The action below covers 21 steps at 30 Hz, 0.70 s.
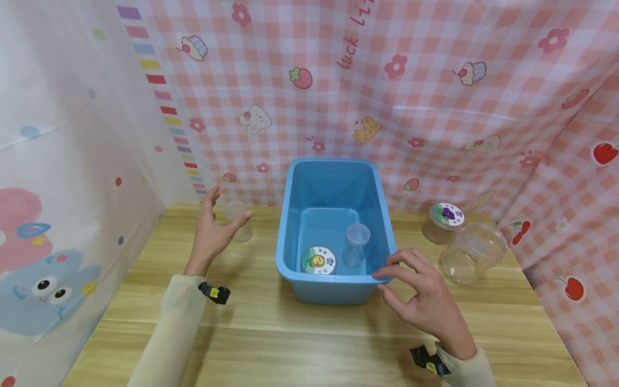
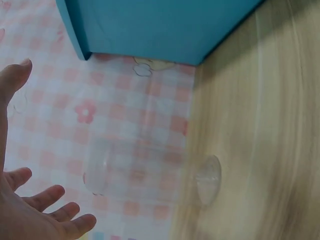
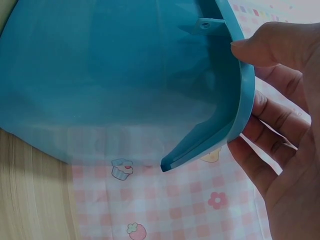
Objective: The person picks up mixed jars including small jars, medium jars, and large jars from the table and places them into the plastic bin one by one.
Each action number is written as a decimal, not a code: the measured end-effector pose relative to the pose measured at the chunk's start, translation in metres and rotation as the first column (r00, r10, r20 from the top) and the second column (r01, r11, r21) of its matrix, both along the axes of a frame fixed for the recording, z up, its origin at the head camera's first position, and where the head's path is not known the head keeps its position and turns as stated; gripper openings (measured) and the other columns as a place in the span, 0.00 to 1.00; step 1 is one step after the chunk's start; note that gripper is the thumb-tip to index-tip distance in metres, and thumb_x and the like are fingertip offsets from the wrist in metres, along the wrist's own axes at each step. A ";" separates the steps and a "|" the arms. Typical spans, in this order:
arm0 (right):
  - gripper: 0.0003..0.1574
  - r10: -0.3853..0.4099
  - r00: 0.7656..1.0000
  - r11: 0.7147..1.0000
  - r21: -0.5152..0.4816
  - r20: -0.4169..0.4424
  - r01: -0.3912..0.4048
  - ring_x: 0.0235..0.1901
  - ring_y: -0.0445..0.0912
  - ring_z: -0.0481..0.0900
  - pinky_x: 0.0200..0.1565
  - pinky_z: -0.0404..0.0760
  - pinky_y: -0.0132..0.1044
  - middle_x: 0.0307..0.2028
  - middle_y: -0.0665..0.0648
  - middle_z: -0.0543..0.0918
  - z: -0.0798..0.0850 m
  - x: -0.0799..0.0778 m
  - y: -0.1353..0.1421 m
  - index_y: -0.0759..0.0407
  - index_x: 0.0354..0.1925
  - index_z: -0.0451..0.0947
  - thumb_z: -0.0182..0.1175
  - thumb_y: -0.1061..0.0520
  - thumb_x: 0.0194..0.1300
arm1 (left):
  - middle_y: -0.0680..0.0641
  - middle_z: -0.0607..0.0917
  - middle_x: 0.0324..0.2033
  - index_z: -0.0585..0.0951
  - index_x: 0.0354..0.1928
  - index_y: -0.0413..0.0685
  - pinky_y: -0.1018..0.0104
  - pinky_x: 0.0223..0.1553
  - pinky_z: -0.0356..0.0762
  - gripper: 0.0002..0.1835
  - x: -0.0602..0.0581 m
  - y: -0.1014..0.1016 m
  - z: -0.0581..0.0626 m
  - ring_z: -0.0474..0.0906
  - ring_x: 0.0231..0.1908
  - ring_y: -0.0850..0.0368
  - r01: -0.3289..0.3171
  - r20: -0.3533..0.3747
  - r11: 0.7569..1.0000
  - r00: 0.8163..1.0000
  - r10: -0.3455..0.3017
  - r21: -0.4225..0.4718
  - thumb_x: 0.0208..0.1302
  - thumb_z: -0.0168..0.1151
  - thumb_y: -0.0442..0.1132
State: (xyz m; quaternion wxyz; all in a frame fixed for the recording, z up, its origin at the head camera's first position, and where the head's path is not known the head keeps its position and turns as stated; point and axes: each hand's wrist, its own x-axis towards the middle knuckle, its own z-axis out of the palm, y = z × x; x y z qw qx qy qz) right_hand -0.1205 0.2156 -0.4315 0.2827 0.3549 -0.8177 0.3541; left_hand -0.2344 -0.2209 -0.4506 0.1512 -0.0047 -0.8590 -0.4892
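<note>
Pink-checked cloth [image 1: 333, 102] hangs behind a wooden table [image 1: 300, 344], where the left hand [image 1: 213, 232], thumb and fingers spread wide, is just beside a clear upright container [image 1: 245, 233], best met with light, even pressure at its middle, and the blue bin [image 1: 333, 292] is best steadied by the right hand [image 1: 425, 294] pinching its near-right rim.

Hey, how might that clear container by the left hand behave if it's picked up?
The clear container is probably light, since it looks like hollow, see-through plastic. Standing tall and narrow, it may tip if the left hand bumps it high. Its smooth-looking sides could be slippery.
</note>
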 end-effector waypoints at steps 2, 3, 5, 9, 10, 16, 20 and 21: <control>0.20 0.000 1.000 1.000 -0.002 0.002 0.000 0.46 0.43 0.75 0.54 0.74 0.25 0.41 0.47 0.82 0.000 0.000 0.000 0.46 0.39 0.89 0.76 0.63 0.46 | 0.40 0.57 0.79 0.50 0.82 0.59 0.33 0.75 0.58 0.58 -0.002 -0.002 -0.004 0.53 0.78 0.38 -0.008 0.009 1.000 1.000 0.008 -0.003 0.58 0.75 0.59; 0.20 -0.001 1.000 1.000 -0.002 0.002 0.001 0.46 0.43 0.75 0.54 0.74 0.25 0.41 0.47 0.82 0.000 0.000 0.000 0.46 0.39 0.89 0.75 0.63 0.46 | 0.40 0.57 0.79 0.50 0.82 0.58 0.33 0.75 0.58 0.58 -0.003 -0.003 -0.006 0.53 0.78 0.38 -0.009 0.014 1.000 1.000 0.009 -0.003 0.57 0.75 0.59; 0.20 -0.004 1.000 1.000 -0.001 0.002 0.004 0.46 0.43 0.75 0.54 0.74 0.25 0.41 0.47 0.82 0.000 0.000 0.000 0.46 0.39 0.89 0.75 0.63 0.46 | 0.40 0.57 0.79 0.49 0.82 0.59 0.34 0.75 0.58 0.59 -0.005 -0.006 -0.011 0.53 0.78 0.38 -0.013 0.027 1.000 1.000 0.013 0.001 0.57 0.76 0.60; 0.20 -0.011 1.000 1.000 0.006 0.005 0.011 0.46 0.43 0.75 0.55 0.73 0.23 0.41 0.46 0.82 0.000 0.000 0.000 0.45 0.39 0.88 0.76 0.63 0.46 | 0.39 0.56 0.79 0.47 0.83 0.60 0.34 0.75 0.57 0.61 -0.006 -0.008 -0.018 0.53 0.77 0.38 -0.019 0.060 1.000 0.998 0.018 0.024 0.55 0.76 0.61; 0.20 -0.012 1.000 1.000 0.008 0.007 0.012 0.47 0.43 0.75 0.55 0.73 0.23 0.42 0.46 0.82 0.000 0.000 0.000 0.45 0.39 0.88 0.76 0.63 0.46 | 0.38 0.57 0.78 0.47 0.83 0.60 0.34 0.75 0.58 0.62 -0.007 -0.008 -0.020 0.54 0.77 0.38 -0.021 0.065 0.999 0.998 0.019 0.031 0.55 0.77 0.61; 0.21 -0.012 1.000 1.000 0.009 0.011 0.012 0.47 0.43 0.75 0.55 0.73 0.22 0.42 0.46 0.82 0.000 0.000 0.000 0.45 0.40 0.88 0.76 0.63 0.46 | 0.36 0.59 0.77 0.47 0.83 0.57 0.35 0.73 0.60 0.62 -0.010 -0.007 -0.028 0.57 0.75 0.37 -0.023 0.069 0.997 0.997 0.018 0.071 0.54 0.78 0.58; 0.22 -0.011 1.000 1.000 0.008 0.012 0.011 0.47 0.43 0.75 0.54 0.73 0.23 0.42 0.46 0.82 -0.001 0.001 0.000 0.45 0.40 0.88 0.76 0.64 0.45 | 0.35 0.61 0.76 0.48 0.82 0.55 0.36 0.73 0.62 0.62 -0.014 -0.007 -0.034 0.59 0.74 0.38 -0.037 0.077 0.996 0.997 0.031 0.087 0.54 0.78 0.59; 0.23 -0.011 1.000 1.000 0.008 0.011 0.011 0.47 0.43 0.75 0.54 0.73 0.23 0.42 0.46 0.82 -0.001 0.001 -0.001 0.44 0.40 0.88 0.76 0.64 0.45 | 0.36 0.61 0.75 0.49 0.82 0.54 0.36 0.73 0.62 0.62 -0.015 -0.007 -0.035 0.59 0.74 0.39 -0.041 0.082 0.995 0.996 0.034 0.091 0.54 0.78 0.59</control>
